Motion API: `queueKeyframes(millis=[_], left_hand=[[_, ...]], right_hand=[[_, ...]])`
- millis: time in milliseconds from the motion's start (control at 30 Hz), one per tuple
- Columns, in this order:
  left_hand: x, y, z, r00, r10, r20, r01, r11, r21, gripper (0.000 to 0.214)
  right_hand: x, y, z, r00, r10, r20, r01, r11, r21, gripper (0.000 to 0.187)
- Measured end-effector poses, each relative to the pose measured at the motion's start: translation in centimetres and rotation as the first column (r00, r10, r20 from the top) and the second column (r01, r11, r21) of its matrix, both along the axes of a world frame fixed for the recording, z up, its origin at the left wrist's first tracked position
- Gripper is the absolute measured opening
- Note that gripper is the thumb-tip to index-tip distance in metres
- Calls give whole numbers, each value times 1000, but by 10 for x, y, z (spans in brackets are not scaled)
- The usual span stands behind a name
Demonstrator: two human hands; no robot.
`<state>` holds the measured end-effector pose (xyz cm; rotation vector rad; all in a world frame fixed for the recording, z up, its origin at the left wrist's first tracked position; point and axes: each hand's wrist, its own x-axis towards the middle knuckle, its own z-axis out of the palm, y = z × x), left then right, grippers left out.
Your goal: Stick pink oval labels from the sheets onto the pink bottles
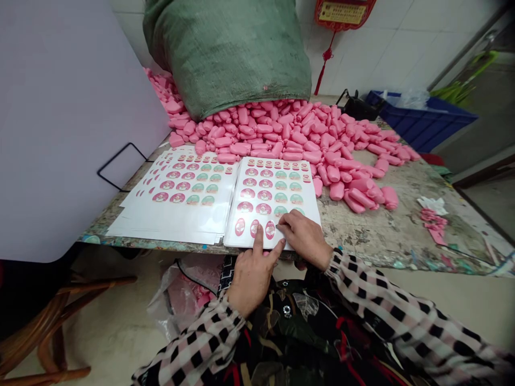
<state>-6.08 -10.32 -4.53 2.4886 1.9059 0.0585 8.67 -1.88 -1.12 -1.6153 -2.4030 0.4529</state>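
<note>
My left hand (253, 276) rests at the near edge of a white label sheet (277, 182), its index finger extended onto an oval pink label (255, 228) in the bottom row. My right hand (303, 238) lies on the same sheet, with its fingertips close to another oval label (270, 230). I cannot tell whether those fingertips pinch the label or only touch the sheet. Rows of pink and green printed labels cover the sheet. To its left is a stack of similar sheets (181, 198).
Many pink soap-shaped objects (281, 134) spill from a green woven sack (227, 53) across a worn table (382, 230). A white board (68, 123) stands at the left. A blue crate (422, 120) sits beyond the table, and a plastic bag (181, 300) lies below.
</note>
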Motion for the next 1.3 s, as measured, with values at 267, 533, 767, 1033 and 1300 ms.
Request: queueKeyframes(millis=[267,533,767,1033,1300], left_hand=[[0,0,-2,1000,0,-21,0,1000,22,68],[0,1,-2,999,-9,-37,9,1000,-2,73],[-1,1,-2,999,-9,-39,10,1000,11,73],[-1,0,-4,1000,2,-9,-2,1000,1,67],[0,0,-1,1000,9,1,-9,1000,-13,70]], right_hand=[[-2,2,-4,994,7,-109,-14,998,-65,12],[-5,2,-1,996,-22,-85,19,999,-44,22],[-13,9,8,992,-121,-28,116,982,-148,22],[-16,27,21,991,-97,-93,71,964,-255,23],[-9,6,8,971,-113,-210,92,990,-106,21]])
